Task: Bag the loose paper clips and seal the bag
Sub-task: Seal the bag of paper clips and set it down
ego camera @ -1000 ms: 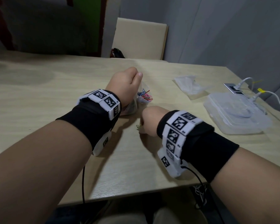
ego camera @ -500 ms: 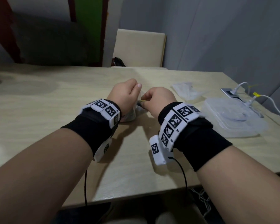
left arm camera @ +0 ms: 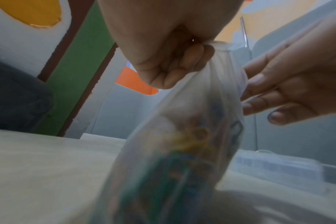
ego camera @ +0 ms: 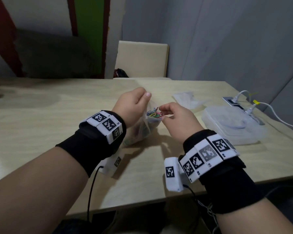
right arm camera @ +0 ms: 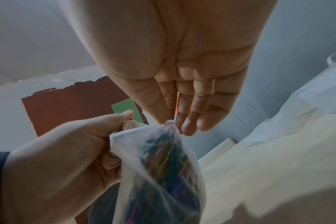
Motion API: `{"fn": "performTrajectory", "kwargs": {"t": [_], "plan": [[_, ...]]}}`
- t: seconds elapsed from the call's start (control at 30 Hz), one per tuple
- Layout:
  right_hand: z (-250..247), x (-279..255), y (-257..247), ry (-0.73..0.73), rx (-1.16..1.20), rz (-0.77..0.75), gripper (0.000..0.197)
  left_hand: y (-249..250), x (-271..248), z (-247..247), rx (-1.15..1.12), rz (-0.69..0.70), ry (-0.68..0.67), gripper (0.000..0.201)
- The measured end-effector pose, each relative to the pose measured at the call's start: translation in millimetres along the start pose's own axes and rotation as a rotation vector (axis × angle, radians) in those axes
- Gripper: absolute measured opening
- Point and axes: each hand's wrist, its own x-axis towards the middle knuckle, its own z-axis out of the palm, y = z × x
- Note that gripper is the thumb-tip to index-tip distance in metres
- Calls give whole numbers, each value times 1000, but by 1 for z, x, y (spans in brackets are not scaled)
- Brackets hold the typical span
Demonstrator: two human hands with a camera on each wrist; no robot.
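Clear plastic bag [ego camera: 142, 129] sits at frame centre in the head view, bottom resting on the counter [ego camera: 41, 119], mouth up and unsealed. Coloured paper clips [ego camera: 155, 114] fill it, a tangle bunched right at the opening. Left hand [ego camera: 132, 105] is clenched on the near-left rim of the bag, thumb on top, holding it upright. Right hand [ego camera: 178, 120] is at the mouth from the right side; its fingers [right arm camera: 188, 125] are straight and relaxed, tips just at the clips, gripping nothing that I can make out.

Right of the bag: a spare crumpled clear bag [ego camera: 187, 99], then a clear lidded plastic box [ego camera: 232, 125], then white cables [ego camera: 277, 115] at the right edge. No loose clips visible on the counter, though the hands hide part of it.

Risks, as a judgement: clips heaped at the mouth may snag the seal strip and keep it from closing. The bag hangs from one corner only, so a slack grip could tip it and spill clips. Thin film may tear on clip ends if pressed hard.
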Motion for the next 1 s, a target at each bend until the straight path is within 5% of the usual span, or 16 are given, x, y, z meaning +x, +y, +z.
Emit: {"fn": "performTrajectory", "kwargs": {"t": [0.23, 0.43, 0.6, 0.77, 0.87, 1.0], "plan": [[-28, -9, -3, 134, 73, -62, 23, 23, 3, 8, -197, -62, 65, 36], [-28, -14, 13, 17, -138, -25, 43, 30, -12, 25, -276, -75, 21, 34], [-31, -21, 25, 106, -326, -59, 16, 36, -15, 33, -182, -109, 17, 36], [-46, -31, 18, 346, -210, -159, 11, 45, -12, 24, -212, -161, 96, 33], [-51, -31, 21, 346, -218, -72, 13, 46, -21, 22, -310, -220, -22, 29], [-52, -33, 29, 338, -190, 29, 7, 49, -37, 29, -153, -175, -253, 30]]}}
